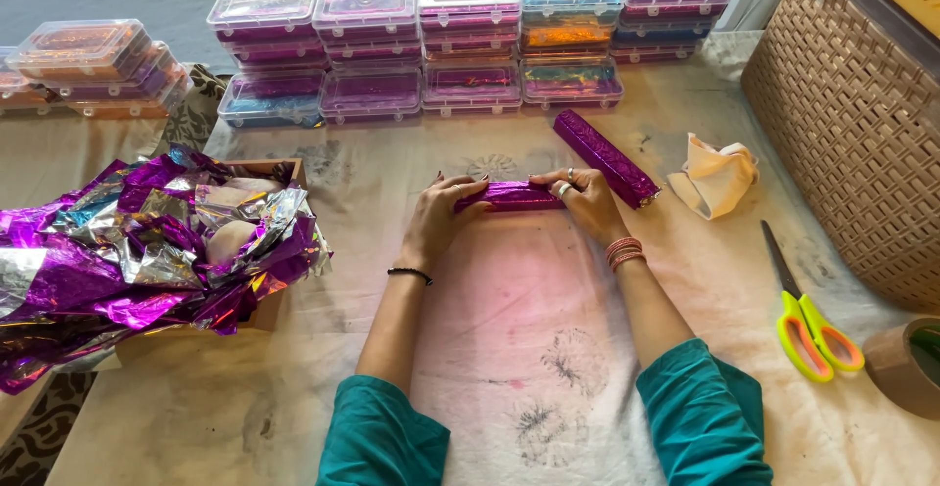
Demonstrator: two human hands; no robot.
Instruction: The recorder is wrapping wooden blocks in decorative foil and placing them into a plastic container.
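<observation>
A long narrow box wrapped in shiny purple foil (515,195) lies across the cloth-covered table (509,349). My left hand (443,214) grips its left end and my right hand (585,199) grips its right end, fingers curled over the top. A second purple-wrapped box (604,156) lies slanted just behind my right hand, untouched. A heap of crumpled purple and silver foil sheets (147,251) sits to the left, over a wooden tray (269,310).
Stacked clear plastic boxes with colourful contents (470,46) line the far edge, more at far left (88,65). A crumpled beige cloth (720,175), yellow-handled scissors (808,320), a brown tape roll (906,364) and a woven basket (862,134) stand to the right.
</observation>
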